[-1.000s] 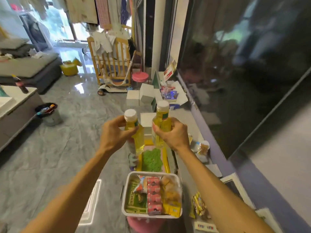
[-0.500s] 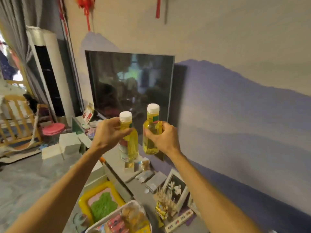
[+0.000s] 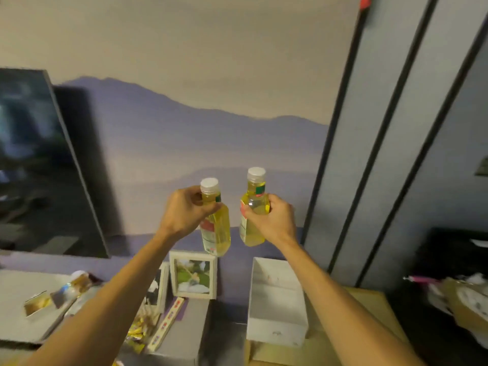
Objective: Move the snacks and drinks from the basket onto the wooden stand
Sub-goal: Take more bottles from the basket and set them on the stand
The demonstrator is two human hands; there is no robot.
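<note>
A: Hands?
B: The left hand (image 3: 182, 215) was seen curled round the neck of the first yellow drink bottle (image 3: 217, 235), white-capped, held in the air just above the white photo frame (image 3: 194, 277).
A: Other one?
B: The right hand (image 3: 274, 223) was wrapped round the second yellow drink bottle (image 3: 250, 233), held up and right of the frame. The bottles were near each other, not touching.
A: Surroundings?
B: An open white box (image 3: 277, 320) was noted right of the frame, and a television (image 3: 39, 167) far left.
</note>
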